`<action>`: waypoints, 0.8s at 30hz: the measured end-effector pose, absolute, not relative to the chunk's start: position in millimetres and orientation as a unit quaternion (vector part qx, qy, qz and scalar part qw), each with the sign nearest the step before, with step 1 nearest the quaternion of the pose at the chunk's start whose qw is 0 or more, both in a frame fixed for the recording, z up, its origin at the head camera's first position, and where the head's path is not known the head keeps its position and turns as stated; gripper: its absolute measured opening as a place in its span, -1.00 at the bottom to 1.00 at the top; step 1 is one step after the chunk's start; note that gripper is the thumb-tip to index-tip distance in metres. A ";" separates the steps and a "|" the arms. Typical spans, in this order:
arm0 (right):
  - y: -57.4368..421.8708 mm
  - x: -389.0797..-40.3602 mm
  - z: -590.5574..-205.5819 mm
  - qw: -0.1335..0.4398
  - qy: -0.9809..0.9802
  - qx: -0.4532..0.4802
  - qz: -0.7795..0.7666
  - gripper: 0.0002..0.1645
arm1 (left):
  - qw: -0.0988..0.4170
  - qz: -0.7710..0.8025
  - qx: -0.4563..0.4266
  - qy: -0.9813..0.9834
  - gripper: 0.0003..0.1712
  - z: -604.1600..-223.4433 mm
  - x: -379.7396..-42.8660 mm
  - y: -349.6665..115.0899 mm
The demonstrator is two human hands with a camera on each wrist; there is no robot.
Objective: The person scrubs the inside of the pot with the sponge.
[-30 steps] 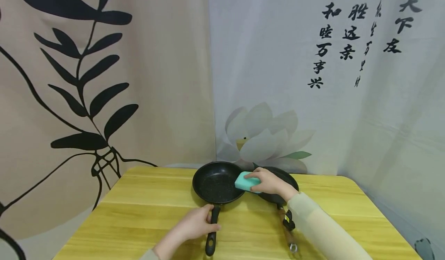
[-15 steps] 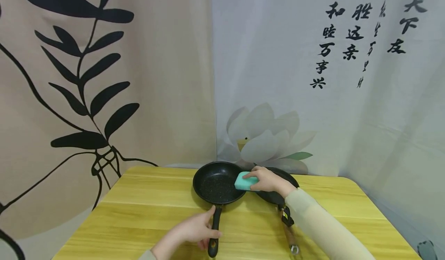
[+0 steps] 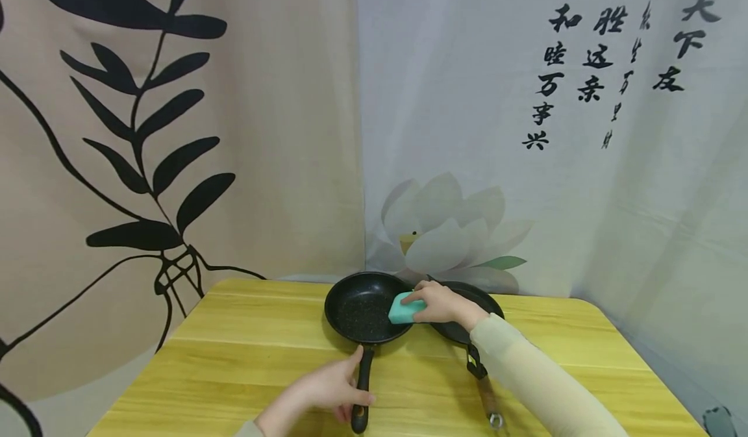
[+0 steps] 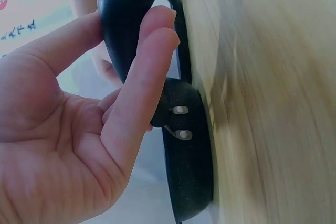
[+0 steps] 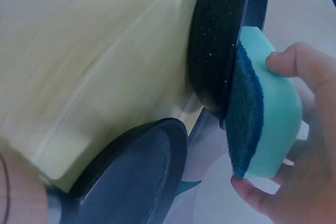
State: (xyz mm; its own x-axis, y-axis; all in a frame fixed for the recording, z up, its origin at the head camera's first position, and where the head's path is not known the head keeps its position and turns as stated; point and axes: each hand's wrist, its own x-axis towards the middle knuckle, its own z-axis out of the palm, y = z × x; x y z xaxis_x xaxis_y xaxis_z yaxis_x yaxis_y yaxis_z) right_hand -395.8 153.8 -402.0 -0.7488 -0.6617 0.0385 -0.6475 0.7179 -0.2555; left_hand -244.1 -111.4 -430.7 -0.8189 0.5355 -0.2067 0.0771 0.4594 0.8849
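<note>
A black speckled frying pan (image 3: 358,310) sits at the far middle of the table, its black handle (image 3: 363,375) pointing toward me. My left hand (image 3: 327,385) holds that handle between thumb and fingers; in the left wrist view the fingers (image 4: 149,72) lie along its underside. My right hand (image 3: 444,306) grips a turquoise sponge (image 3: 402,310) over the pan's right rim. The right wrist view shows the sponge's dark blue scouring side (image 5: 244,114) facing the pan, close against the rim.
A second, flatter black pan (image 3: 452,333) stands just right of the first, partly hidden by the right arm. Its handle (image 3: 488,398) is wooden with a metal ring. Behind the wooden table (image 3: 234,346) hang printed curtains (image 3: 292,132).
My right hand has moved slightly left with the sponge, further over the frying pan. The pan's handle has shifted a little right, with my left hand still on it.
</note>
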 end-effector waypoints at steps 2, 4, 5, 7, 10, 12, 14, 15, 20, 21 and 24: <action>152.2 -395.6 -402.1 0.032 0.927 -0.352 -0.125 -0.48 | 0.241 0.490 0.185 0.817 0.12 -431.0 -244.5 -111.4; 150.8 -395.7 -402.6 0.037 0.928 -0.349 -0.125 -0.49 | 0.245 0.495 0.187 0.812 0.13 -431.4 -245.2 -111.3; 150.0 -395.6 -402.8 0.039 0.929 -0.347 -0.124 -0.49 | 0.247 0.497 0.187 0.811 0.13 -431.5 -245.6 -111.5; 148.1 -395.4 -403.1 0.042 0.930 -0.343 -0.125 -0.50 | 0.247 0.497 0.189 0.810 0.13 -431.4 -246.8 -112.8; 145.2 -395.3 -403.7 0.045 0.930 -0.342 -0.125 -0.52 | 0.246 0.494 0.189 0.813 0.13 -430.5 -248.2 -114.3; 143.6 -394.8 -404.1 0.050 0.931 -0.339 -0.123 -0.53 | 0.246 0.490 0.192 0.814 0.12 -430.3 -248.7 -114.6; 142.3 -394.1 -403.9 0.056 0.932 -0.337 -0.123 -0.54 | 0.248 0.489 0.196 0.813 0.12 -430.3 -248.7 -113.7; 141.6 -393.6 -403.5 0.059 0.931 -0.336 -0.126 -0.55 | 0.247 0.487 0.198 0.814 0.12 -430.5 -248.6 -113.1; 137.2 -393.5 -403.8 0.066 0.930 -0.343 -0.118 -0.57 | 0.244 0.486 0.197 0.816 0.11 -432.1 -248.3 -110.7; 136.0 -393.8 -404.4 0.066 0.930 -0.344 -0.115 -0.57 | 0.244 0.486 0.195 0.816 0.11 -432.6 -248.3 -110.6; 132.8 -394.3 -406.6 0.064 0.932 -0.342 -0.103 -0.59 | 0.242 0.486 0.194 0.817 0.11 -434.4 -248.0 -110.8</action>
